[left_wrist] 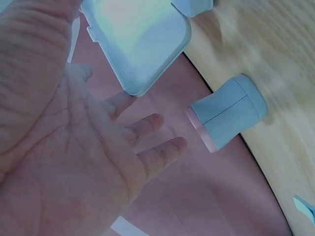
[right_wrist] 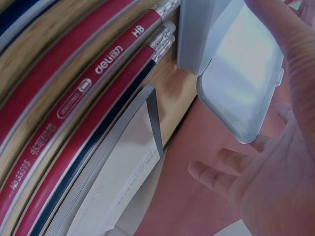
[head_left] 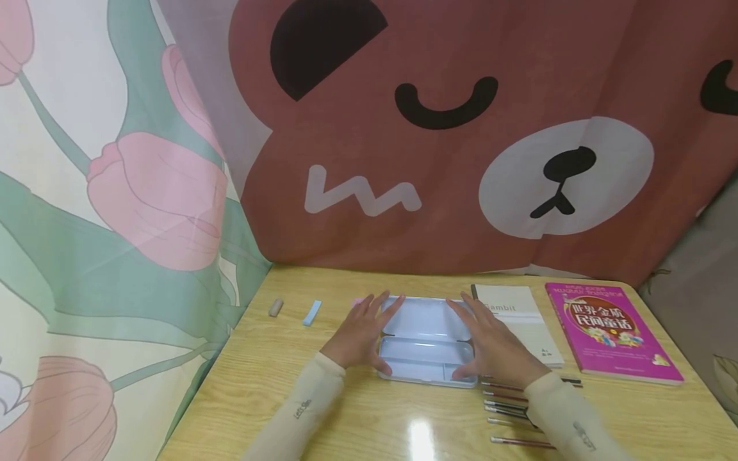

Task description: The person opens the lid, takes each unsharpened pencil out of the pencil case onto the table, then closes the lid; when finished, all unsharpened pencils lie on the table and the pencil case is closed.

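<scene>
An open pale plastic pencil case (head_left: 426,349) lies on the table, its lid (head_left: 428,318) tilted back and a compartmented tray in front. The left hand (head_left: 364,333) is at its left side, fingers spread, thumb at the front corner. In the left wrist view, straight fingertips (left_wrist: 129,98) reach the lid's edge. On the opposite side the right hand (head_left: 490,342) mirrors it, thumb by the tray's front right corner. Its extended fingers (right_wrist: 216,177) show at and beyond the lid in the right wrist view. Inside the tray no items show.
Several pencils (head_left: 507,406) lie right of the case, partly under the right forearm. Behind them are a notebook (head_left: 519,320) and a pink book (head_left: 619,339). A blue-grey block with a pink end (left_wrist: 229,113), a blue strip (head_left: 312,313) and a grey-brown piece (head_left: 276,307) are to the left.
</scene>
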`<state>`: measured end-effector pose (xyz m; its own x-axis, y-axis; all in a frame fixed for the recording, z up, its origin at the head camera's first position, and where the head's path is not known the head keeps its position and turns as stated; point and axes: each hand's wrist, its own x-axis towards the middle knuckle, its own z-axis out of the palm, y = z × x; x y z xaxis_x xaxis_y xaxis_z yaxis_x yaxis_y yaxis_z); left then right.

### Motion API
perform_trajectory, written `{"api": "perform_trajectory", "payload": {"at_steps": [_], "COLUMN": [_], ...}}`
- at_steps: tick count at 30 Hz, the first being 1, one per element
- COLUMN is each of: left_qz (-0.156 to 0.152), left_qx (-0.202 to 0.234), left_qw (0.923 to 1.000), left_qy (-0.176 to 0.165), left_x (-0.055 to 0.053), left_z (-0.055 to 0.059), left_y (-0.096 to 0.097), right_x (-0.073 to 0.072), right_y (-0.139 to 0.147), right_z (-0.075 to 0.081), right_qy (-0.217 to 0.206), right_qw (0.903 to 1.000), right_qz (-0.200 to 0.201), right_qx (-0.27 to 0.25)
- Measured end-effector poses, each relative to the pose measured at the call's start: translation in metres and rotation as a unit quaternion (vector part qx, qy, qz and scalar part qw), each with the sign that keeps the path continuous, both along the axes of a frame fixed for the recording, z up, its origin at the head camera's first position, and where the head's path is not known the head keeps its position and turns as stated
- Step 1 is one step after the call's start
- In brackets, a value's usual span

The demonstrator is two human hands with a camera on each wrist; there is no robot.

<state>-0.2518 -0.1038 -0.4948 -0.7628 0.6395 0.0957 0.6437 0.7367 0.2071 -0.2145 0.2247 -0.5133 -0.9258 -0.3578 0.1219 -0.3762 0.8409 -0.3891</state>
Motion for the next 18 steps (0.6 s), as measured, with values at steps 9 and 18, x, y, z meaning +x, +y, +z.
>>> {"api": "perform_trajectory", "payload": {"at_steps": [9, 18], "left_qz": [0.009, 0.022], "left_qx": [-0.010, -0.003], "left_qw": [0.9990, 0.9965], "left_qy": [0.042, 0.080], "left_x": [0.004, 0.013], "left_z": [-0.005, -0.007], "left_y": [0.002, 0.003], "right_x": [0.001, 0.011], "right_y": [0.000, 0.001], "right_z": [-0.005, -0.001], "right_qy": [0.015, 0.079], "right_qw": [0.9999, 0.9966], "right_qz": [-0.003, 0.002], "right_qx": [0.007, -0.023]}}
